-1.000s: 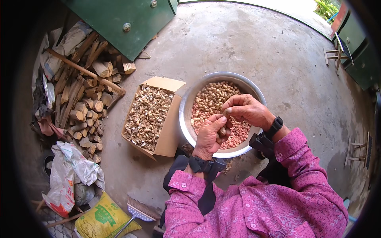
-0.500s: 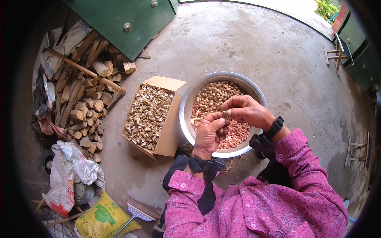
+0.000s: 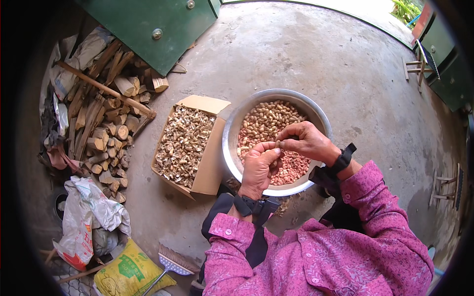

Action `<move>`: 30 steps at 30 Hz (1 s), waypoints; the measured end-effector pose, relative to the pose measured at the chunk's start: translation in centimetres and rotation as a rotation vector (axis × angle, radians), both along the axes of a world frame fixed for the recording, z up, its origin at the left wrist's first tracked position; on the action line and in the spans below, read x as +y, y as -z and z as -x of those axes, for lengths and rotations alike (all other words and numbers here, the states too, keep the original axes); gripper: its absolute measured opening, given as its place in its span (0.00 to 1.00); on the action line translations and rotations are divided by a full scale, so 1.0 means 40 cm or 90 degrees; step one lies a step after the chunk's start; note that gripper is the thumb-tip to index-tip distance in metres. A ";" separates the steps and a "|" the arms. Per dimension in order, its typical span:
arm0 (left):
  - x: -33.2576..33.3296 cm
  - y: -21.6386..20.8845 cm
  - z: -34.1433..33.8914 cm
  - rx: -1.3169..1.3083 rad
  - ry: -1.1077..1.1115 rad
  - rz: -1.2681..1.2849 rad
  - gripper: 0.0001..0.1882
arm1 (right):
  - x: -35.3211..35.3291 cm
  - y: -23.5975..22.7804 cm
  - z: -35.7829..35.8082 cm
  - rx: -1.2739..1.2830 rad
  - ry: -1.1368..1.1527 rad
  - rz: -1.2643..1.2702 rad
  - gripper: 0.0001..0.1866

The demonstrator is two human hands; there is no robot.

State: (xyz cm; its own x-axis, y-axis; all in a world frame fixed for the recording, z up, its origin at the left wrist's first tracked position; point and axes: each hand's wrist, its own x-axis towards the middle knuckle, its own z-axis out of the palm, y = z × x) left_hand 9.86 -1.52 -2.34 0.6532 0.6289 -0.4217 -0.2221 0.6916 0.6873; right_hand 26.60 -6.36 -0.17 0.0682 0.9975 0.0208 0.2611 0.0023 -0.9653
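Observation:
Both my hands are over a wide metal basin [image 3: 225, 148], their fingertips meeting. My left hand [image 3: 259, 170] is closed, its thumb and forefinger pinching a small peanut [image 3: 278, 144]; its curled lower fingers may hide more. My right hand [image 3: 308, 142] grips the same peanut from the other side with thumb and forefinger. Unshelled tan peanuts [image 3: 271, 117] fill the far part of the basin, and pink shelled kernels [image 3: 292, 168] lie in the near part. Left of the basin, an opened cardboard box [image 3: 210, 165] holds a heap of broken peanut shells [image 3: 182, 145].
Split firewood [image 3: 106, 133] is stacked at the left, below a green door panel [image 3: 153, 34]. White plastic sacks [image 3: 94, 202], a yellow bag [image 3: 129, 271] and a brush with a handle [image 3: 173, 265] lie at the lower left. Small stools [image 3: 422, 66] stand far right.
My right hand has shifted slightly down, with its fingers still meeting my left at the peanut. Little else has moved.

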 end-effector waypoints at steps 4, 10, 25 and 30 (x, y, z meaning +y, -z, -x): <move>-0.002 0.004 -0.003 0.025 -0.001 -0.007 0.06 | -0.004 -0.011 0.005 -0.052 0.001 -0.001 0.09; -0.003 0.015 -0.010 0.049 0.000 -0.036 0.04 | -0.005 0.005 0.012 -0.141 0.004 -0.056 0.10; -0.027 0.036 -0.036 0.057 -0.040 -0.042 0.02 | -0.017 0.001 0.024 -0.154 0.082 -0.027 0.07; -0.022 0.047 -0.042 -0.026 -0.059 0.014 0.01 | -0.010 0.009 0.018 -0.139 0.124 -0.044 0.09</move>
